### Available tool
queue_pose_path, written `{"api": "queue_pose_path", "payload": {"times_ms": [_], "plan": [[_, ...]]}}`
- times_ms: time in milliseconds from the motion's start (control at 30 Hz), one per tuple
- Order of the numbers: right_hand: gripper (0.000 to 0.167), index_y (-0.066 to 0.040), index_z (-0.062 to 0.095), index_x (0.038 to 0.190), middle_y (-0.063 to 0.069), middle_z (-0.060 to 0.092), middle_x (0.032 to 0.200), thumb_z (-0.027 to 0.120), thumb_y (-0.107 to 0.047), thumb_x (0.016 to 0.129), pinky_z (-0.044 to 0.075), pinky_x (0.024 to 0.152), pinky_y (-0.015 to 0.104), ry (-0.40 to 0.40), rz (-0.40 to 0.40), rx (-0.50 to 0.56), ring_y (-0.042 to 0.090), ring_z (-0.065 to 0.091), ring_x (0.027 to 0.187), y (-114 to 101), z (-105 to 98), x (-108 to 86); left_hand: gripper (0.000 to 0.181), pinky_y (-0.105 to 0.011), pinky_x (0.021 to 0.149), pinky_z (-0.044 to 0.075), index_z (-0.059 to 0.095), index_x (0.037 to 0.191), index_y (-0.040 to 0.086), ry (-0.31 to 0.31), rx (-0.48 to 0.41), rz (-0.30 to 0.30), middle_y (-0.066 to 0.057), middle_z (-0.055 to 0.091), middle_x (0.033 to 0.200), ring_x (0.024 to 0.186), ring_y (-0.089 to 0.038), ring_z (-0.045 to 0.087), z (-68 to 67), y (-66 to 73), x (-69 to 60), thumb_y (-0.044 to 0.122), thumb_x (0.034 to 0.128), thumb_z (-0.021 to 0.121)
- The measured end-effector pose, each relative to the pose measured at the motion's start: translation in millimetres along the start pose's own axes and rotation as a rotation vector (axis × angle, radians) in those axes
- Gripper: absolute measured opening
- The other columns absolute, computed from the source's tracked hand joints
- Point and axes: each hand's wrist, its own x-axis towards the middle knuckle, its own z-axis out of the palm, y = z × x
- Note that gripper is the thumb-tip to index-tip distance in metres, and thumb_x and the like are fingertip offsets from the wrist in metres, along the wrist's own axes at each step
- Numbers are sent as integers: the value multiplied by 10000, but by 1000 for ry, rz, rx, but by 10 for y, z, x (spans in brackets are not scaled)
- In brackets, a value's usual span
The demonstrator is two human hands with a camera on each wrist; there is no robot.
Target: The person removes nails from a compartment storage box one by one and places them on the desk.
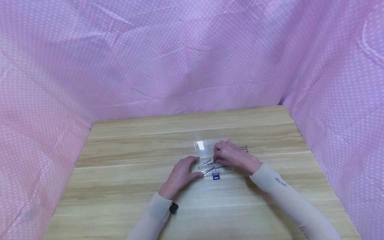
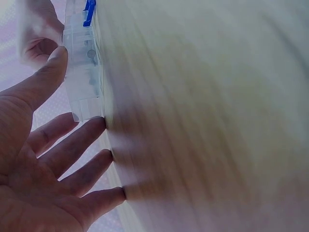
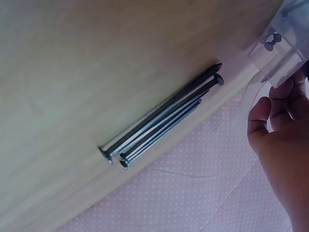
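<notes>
A clear plastic box lies on the table with its lid folded back and a blue latch at its front. Several nails lie in it. My left hand holds the box's left end between thumb and index finger; in the left wrist view its other fingertips rest on the table. Over the box's right half, my right hand bends its fingers down inside; its fingertips are hidden, so I cannot tell whether they pinch a nail. Several long nails lie together on the table right of the box.
The wood-grain table reaches out around the box on every side. Pink dotted cloth hangs behind it and along both sides. A black band is on the left wrist.
</notes>
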Motion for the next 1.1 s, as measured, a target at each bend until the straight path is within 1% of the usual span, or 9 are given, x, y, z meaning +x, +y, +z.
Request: {"api": "queue_pose_path", "payload": {"times_ms": [67, 167, 300, 467, 567, 700, 867, 1100], "plan": [[67, -193, 806, 965, -76, 583, 984, 815, -191, 898, 459, 918, 399, 0, 6, -3, 148, 510, 970, -3, -5, 1, 660, -513, 1092, 453, 618, 1392, 89, 0, -2, 1, -103, 650, 1371, 1271, -326, 586, -6, 3, -3, 357, 842, 865], [74, -203, 813, 969, -84, 576, 970, 819, -199, 896, 437, 876, 367, 7, 4, 3, 141, 498, 954, 2, -10, -3, 659, -513, 1095, 450, 617, 1394, 88, -2, -2, 0, -105, 646, 1375, 1273, -327, 583, -8, 2, -1, 352, 844, 865], [121, -228, 829, 1022, -105, 537, 943, 814, -218, 902, 412, 840, 337, 14, -5, 4, 126, 470, 923, 12, -10, -4, 650, -509, 1088, 455, 619, 1390, 90, -3, -1, 2, -98, 651, 1365, 1260, -318, 587, -10, 1, 7, 351, 847, 864], [171, -272, 828, 1082, -125, 496, 936, 801, -249, 915, 401, 837, 315, -14, -30, -37, 115, 439, 908, 13, -9, 20, 643, -508, 1090, 456, 626, 1379, 88, -5, 6, 6, -97, 658, 1352, 1258, -322, 591, -15, 1, 7, 353, 844, 867], [168, -272, 831, 1073, -119, 493, 924, 807, -247, 908, 409, 833, 317, -21, -63, -71, 124, 441, 896, 5, -12, 46, 648, -513, 1089, 458, 627, 1375, 78, -2, 13, 21, -107, 659, 1352, 1260, -332, 594, -18, -2, 5, 351, 840, 869], [129, -243, 836, 1027, -101, 503, 902, 814, -221, 901, 421, 821, 326, -11, -90, -82, 140, 452, 877, -20, -12, 82, 650, -512, 1081, 464, 629, 1371, 69, 4, 12, 35, -111, 662, 1347, 1253, -332, 599, -18, -6, -4, 354, 838, 869], [64, -222, 827, 974, -89, 524, 906, 803, -213, 915, 426, 823, 323, -10, -81, -87, 144, 470, 887, -35, 5, 98, 642, -510, 1076, 466, 634, 1363, 68, 10, 8, 43, -104, 668, 1336, 1250, -325, 602, -17, -5, -8, 360, 841, 867], [50, -206, 816, 965, -89, 552, 916, 787, -198, 926, 436, 824, 323, -5, -59, -79, 141, 493, 900, -27, 28, 94, 637, -508, 1083, 461, 633, 1369, 82, 5, 14, 29, -97, 665, 1341, 1258, -323, 597, -18, 0, -1, 360, 845, 865]]}}
